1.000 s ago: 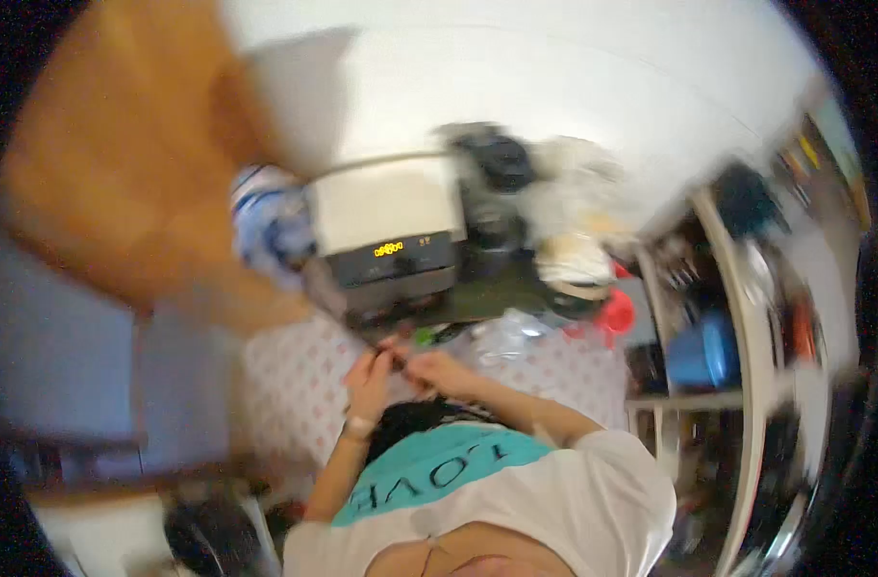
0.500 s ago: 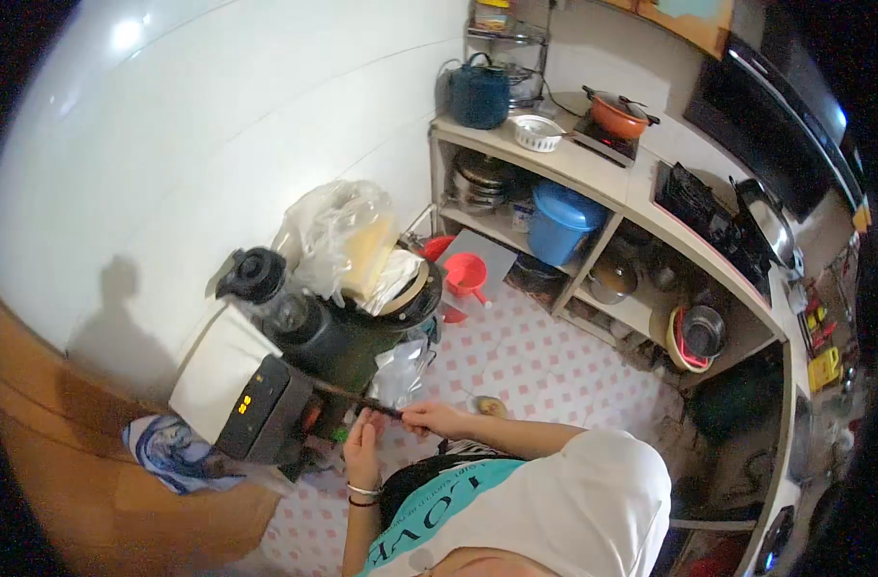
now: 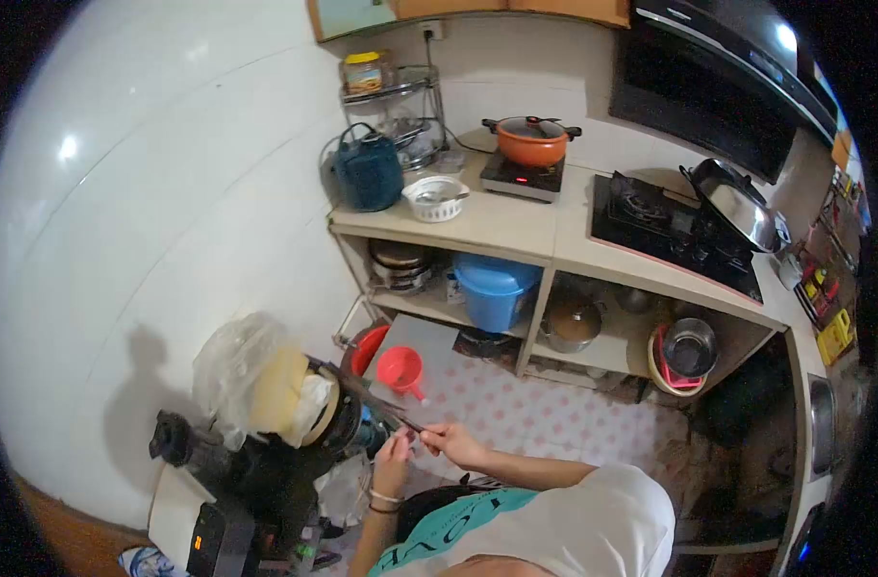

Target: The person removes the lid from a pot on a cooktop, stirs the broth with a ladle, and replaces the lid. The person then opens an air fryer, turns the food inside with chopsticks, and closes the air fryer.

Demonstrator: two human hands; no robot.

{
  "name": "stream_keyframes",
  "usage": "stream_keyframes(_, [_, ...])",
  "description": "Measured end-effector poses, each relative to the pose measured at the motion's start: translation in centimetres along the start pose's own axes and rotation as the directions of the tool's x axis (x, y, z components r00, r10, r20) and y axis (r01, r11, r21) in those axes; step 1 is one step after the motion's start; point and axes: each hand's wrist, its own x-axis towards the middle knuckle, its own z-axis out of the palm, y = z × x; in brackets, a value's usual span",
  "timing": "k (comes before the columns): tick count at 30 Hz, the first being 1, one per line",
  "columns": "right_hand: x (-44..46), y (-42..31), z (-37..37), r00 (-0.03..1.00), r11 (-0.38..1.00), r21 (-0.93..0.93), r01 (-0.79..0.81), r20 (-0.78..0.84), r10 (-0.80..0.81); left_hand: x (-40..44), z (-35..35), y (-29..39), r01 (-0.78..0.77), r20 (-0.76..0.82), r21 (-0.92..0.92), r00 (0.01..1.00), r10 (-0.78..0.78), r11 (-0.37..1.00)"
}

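Dark stick (image 3: 410, 424), judged light and stiff, suits right-end hold, clamped in right hand's (image 3: 455, 446) fingers; left hand's (image 3: 391, 465) finger closure cannot be told.

One Orange Pot (image 3: 532, 147), One Blue Bucket (image 3: 494, 300)

One induction cooker (image 3: 522, 181), one gas hob (image 3: 651, 229), one white basket (image 3: 436, 203), one yellow-lidded jar (image 3: 362, 74) and one red dipper (image 3: 400, 369) show; other pots overlap too much to count.
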Motion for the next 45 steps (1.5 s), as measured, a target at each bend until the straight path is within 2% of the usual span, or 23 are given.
stream_keyframes(3, [0.0, -1.5, -4.2, 0.998, 0.998, -0.066, 0.003, -0.066, -0.007, 5.3, 5.2, 0.7, -0.128, 0.117, 0.171, 0.987, 0.109, 0.977])
stream_keyframes(4, [0.0, -2.0, -5.9, 0.996, 0.995, -0.102, -0.003, -0.088, -0.006, 6.3, 6.9, 0.8, -0.099, 0.081, 0.015, 0.992, 0.098, 0.995])
stream_keyframes(5, [-0.7, -5.6, -7.2, 0.989, 0.980, -0.169, -0.106, -0.118, 0.086, 7.3, 9.1, 1.9, -0.072, 0.042, -0.145, 0.996, 0.079, 0.987])
stream_keyframes(6, [-0.2, -6.0, -9.0, 0.990, 0.979, -0.185, -0.087, -0.125, 0.064, 8.4, 10.9, 2.5, -0.050, 0.003, -0.304, 0.999, 0.053, 0.952])
stream_keyframes(7, [0.3, -5.7, -10.6, 0.991, 0.978, -0.197, -0.070, -0.128, 0.045, 9.6, 12.0, 2.3, -0.042, -0.002, -0.370, 0.999, 0.044, 0.928])
stream_keyframes(8, [0.9, -5.9, -11.8, 0.991, 0.977, -0.205, -0.051, -0.128, 0.025, 10.9, 12.7, 2.2, -0.025, 0.053, -0.340, 0.998, 0.046, 0.940])
stream_keyframes(10, [2.1, -6.4, -13.6, 0.983, 0.993, 0.098, 0.072, -0.176, -0.054, 13.2, 13.5, 2.1, 0.009, 0.164, -0.269, 0.986, 0.037, 0.963])
stream_keyframes(13, [3.9, -7.2, -14.9, 0.937, 0.844, 0.461, 0.275, -0.326, -0.127, 16.4, 16.0, 3.6, 0.033, 0.205, -0.388, 0.977, 0.052, 0.921])
stream_keyframes(14, [4.4, -7.8, -15.5, 0.912, 0.764, 0.545, 0.347, -0.387, -0.138, 17.8, 16.9, 4.0, 0.057, 0.229, -0.434, 0.972, 0.049, 0.899])
stream_keyframes(15, [4.7, -8.7, -16.1, 0.926, 0.699, 0.630, 0.340, -0.355, -0.130, 18.9, 17.8, 5.2, 0.077, 0.275, -0.414, 0.960, 0.044, 0.907])
stream_keyframes(18, [7.6, -10.0, -17.7, 0.889, 0.609, 0.654, 0.449, -0.398, -0.228, 23.3, 19.7, 6.6, 0.196, 0.425, -0.495, 0.904, 0.040, 0.846])
stream_keyframes(19, [8.9, -10.5, -18.3, 0.853, 0.664, 0.549, 0.507, -0.427, -0.299, 25.1, 20.3, 6.9, 0.182, 0.445, -0.482, 0.893, 0.061, 0.857])
stream_keyframes(21, [12.0, -12.0, -20.4, 0.742, 0.812, 0.084, 0.577, -0.468, -0.479, 29.0, 21.4, 8.6, 0.248, 0.527, -0.533, 0.845, 0.088, 0.809])
stream_keyframes(22, [13.3, -12.9, -21.4, 0.694, 0.814, -0.164, 0.557, -0.447, -0.565, 30.7, 21.9, 9.5, 0.283, 0.562, -0.556, 0.821, 0.103, 0.781])
stream_keyframes(23, [14.1, -15.4, -22.1, 0.683, 0.818, -0.275, 0.505, -0.453, -0.573, 33.0, 22.1, 10.2, 0.226, 0.595, -0.529, 0.786, 0.168, 0.818])
stream_keyframes(26, [18.5, -19.8, -25.8, 0.496, 0.496, -0.781, 0.380, -0.281, -0.822, 37.7, 23.4, 14.4, -0.146, 0.554, -0.298, 0.778, 0.296, 0.943])
stream_keyframes(27, [20.1, -20.7, -27.1, 0.476, 0.491, -0.795, 0.356, -0.298, -0.827, 39.6, 23.8, 13.9, -0.167, 0.587, -0.291, 0.746, 0.313, 0.942])
stream_keyframes(29, [23.8, -21.3, -30.1, 0.425, 0.487, -0.814, 0.316, -0.338, -0.840, 40.5, 23.7, 14.5, -0.184, 0.565, -0.227, 0.775, 0.283, 0.956])
stream_keyframes(34, [34.1, -21.8, -36.4, 0.500, 0.540, -0.790, 0.290, -0.356, -0.789, 42.6, 21.0, 10.9, -0.109, 0.563, -0.119, 0.811, 0.158, 0.987])
stream_keyframes(35, [36.2, -21.2, -37.5, 0.520, 0.481, -0.829, 0.285, -0.288, -0.804, 42.6, 20.1, 10.1, -0.122, 0.514, -0.098, 0.844, 0.155, 0.988])
stream_keyframes(38, [40.9, -19.7, -38.9, 0.598, 0.334, -0.904, 0.265, -0.117, -0.793, 41.4, 16.7, 8.5, 0.009, 0.294, 0.058, 0.956, -0.026, 0.998])
stream_keyframes(41, [43.3, -18.8, -39.7, 0.703, 0.230, -0.946, 0.228, -0.003, -0.711, 39.4, 13.3, 7.4, -0.029, 0.036, 0.305, 0.999, 0.018, 0.952])
stream_keyframes(45, [44.0, -19.3, -39.7, 0.774, 0.142, -0.952, 0.272, 0.129, -0.620, 35.5, 11.2, 4.4, 0.134, -0.279, 0.167, 0.957, -0.084, 0.977])
